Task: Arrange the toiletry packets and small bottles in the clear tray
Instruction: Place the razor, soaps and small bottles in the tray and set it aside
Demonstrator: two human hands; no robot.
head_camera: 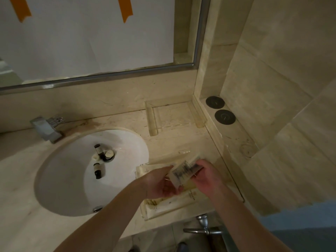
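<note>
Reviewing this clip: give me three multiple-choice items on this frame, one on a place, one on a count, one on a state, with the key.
1. Where do the small bottles lie?
A. in the sink
B. in the far clear tray
C. on the ledge

2. How many dark round discs sit on the ledge?
A. one
B. two
C. four

3. What are the hands doing?
A. resting flat
B. turning the tap
C. holding packets

Key: A, they lie beside the drain; B, two lie side by side; C, left hand and right hand grip them together.
</note>
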